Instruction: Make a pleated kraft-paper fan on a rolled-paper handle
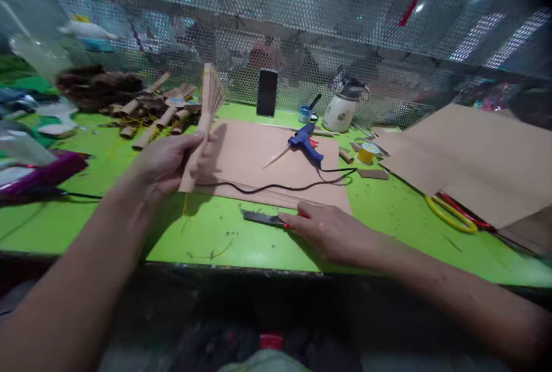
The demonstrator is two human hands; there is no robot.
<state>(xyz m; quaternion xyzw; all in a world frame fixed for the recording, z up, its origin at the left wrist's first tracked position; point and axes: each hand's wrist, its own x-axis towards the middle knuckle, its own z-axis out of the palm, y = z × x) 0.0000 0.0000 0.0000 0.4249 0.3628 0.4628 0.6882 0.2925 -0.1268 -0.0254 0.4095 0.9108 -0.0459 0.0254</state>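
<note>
My left hand [172, 159] is closed round a pleated strip of brown paper [207, 93], held upright and tilted, its folds fanning out at the top. Yellow thread hangs from its lower end. At the table's front edge, my right hand [323, 231] grips a red-handled knife [262, 218] whose flat grey blade points left and lies close to the tabletop; the fingers hide most of the handle. Between and beyond the hands lies a stack of brown paper [241, 145], with a blue glue gun [307, 143] resting on it.
The glue gun's black cord [276, 187] crosses the paper. Rolled brown paper bundles [149, 133] lie left. A phone [267, 93], a floral jug [342, 108] and a yellow spool [366, 152] stand behind. Brown sheets [478, 159] and yellow-and-red-handled scissors [451, 214] are at right.
</note>
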